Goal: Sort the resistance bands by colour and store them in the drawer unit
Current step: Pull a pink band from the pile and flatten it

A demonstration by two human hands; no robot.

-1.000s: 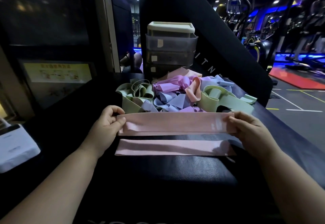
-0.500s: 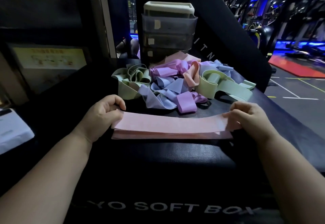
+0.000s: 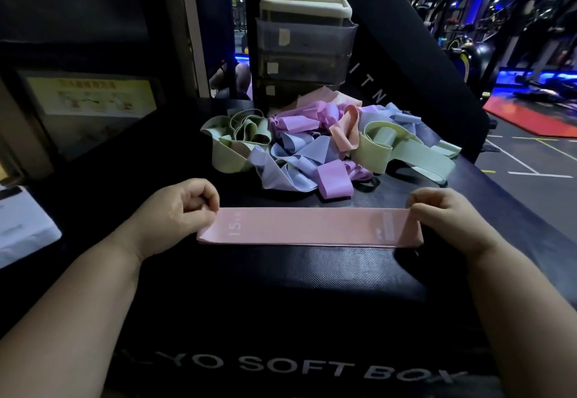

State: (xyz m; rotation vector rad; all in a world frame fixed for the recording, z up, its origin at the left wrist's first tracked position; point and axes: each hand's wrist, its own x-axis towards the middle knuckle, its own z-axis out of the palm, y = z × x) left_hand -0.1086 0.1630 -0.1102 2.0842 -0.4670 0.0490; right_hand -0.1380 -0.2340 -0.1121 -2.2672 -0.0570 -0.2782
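Pink band (image 3: 312, 226) lies flat on the soft box (image 3: 281, 288), long axis running straight left to right across the person. One end sits at each hand, so neither hand is nearer.

Left hand (image 3: 175, 210): fingers curled, thumb and fingertips pinching the band's far left corner. Right hand (image 3: 446, 219): fingers curled over, pinching the far right corner. Both grips sit on the far edge. The near edge rests on the box.

A thin pink edge shows under the near side. It may be a second band beneath, or the band's own lower layer; cannot tell.

Pile (image 3: 299, 151) of unsorted bands (green, blue, lilac, one more pinkish) lies just beyond the pink band, apart from it. Drawer unit (image 3: 304, 51) stands behind the pile, dead ahead, with the pile against its foot. Its drawers look closed, each with a pale label too small to read.

Judgement: early in the sort, since most bands are still heaped. The step in hand looks like squaring the pink band flat. Any reach for the drawers must pass forward over the pile, and either hand could make it equally well. A hand would first have to let go, and the band may creep back once it is released.
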